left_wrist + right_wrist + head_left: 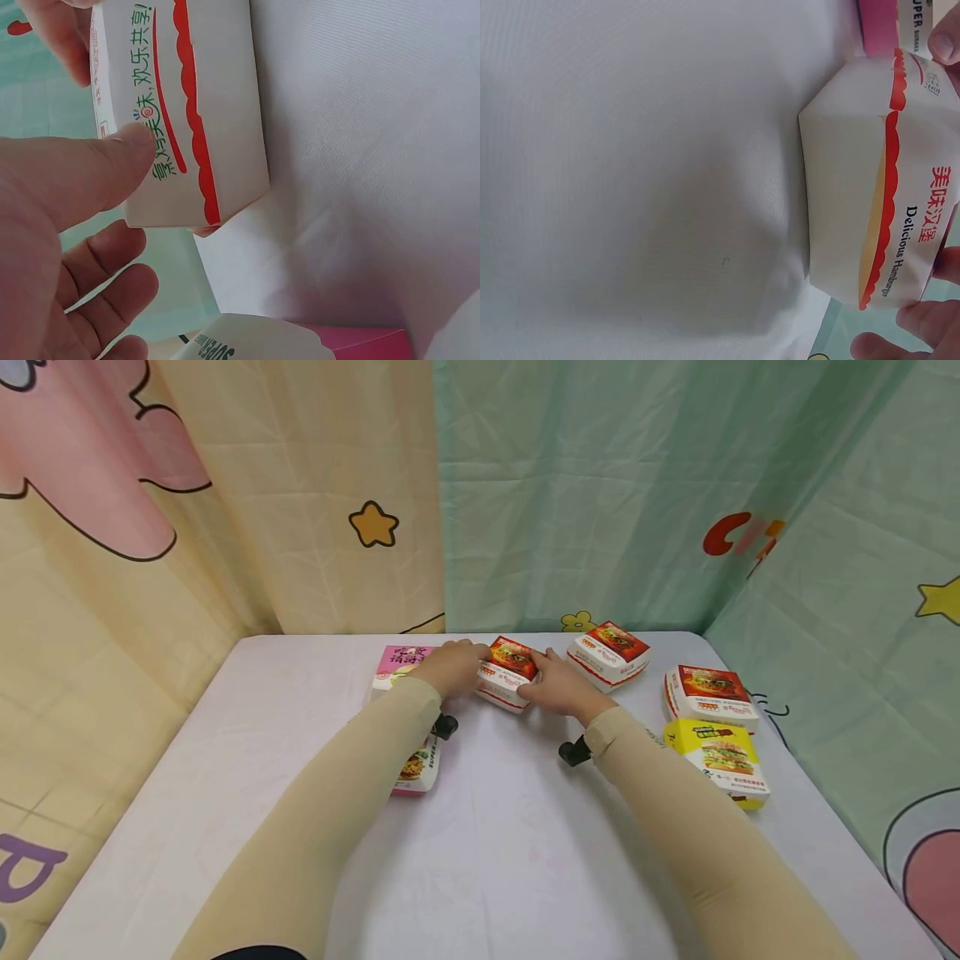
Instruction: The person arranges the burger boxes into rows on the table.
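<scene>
Cream sleeves [352,785] stretched across the white table [480,860] to the burger box [506,674] between my hands. With fingers clamped on it, my left hand [450,668] gripped its left side and my right hand [561,687] its right. Pink-and-white packaging [405,656] sat left of the burger box; two more red-topped boxes [609,652] and a yellow box [723,756] stood right of it.

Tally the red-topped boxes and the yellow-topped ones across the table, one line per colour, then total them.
Red-topped boxes: 3
Yellow-topped box: 1
Total: 4
</scene>
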The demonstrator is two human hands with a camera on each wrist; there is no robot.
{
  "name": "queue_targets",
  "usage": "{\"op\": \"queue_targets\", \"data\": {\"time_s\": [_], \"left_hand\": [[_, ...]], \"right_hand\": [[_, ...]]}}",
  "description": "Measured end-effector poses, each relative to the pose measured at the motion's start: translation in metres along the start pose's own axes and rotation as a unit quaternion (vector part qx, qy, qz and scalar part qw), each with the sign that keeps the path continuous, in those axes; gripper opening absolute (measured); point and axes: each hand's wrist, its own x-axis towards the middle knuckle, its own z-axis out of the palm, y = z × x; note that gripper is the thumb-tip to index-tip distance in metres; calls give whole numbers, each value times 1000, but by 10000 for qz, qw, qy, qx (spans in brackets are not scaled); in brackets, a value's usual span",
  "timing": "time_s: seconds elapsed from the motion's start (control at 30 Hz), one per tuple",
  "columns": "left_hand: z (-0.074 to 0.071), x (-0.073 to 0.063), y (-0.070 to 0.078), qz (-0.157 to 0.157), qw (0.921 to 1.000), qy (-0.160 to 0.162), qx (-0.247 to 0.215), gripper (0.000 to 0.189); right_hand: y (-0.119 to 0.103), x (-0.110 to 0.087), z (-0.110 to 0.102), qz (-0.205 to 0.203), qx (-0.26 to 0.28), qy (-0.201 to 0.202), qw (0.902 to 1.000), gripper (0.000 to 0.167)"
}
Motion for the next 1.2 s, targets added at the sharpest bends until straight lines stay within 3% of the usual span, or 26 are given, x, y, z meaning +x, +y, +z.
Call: {"op": "queue_targets", "data": {"time_s": [0.4,1.2], "left_hand": [[4,2,-8,-206,9995,-141,-217,57],[1,-2,-4,-65,9998,-66,-190,56]], "right_hand": [[2,-1,0,-73,320,-210,9992,93],[2,3,1,-206,279,-391,9986,91]]}}
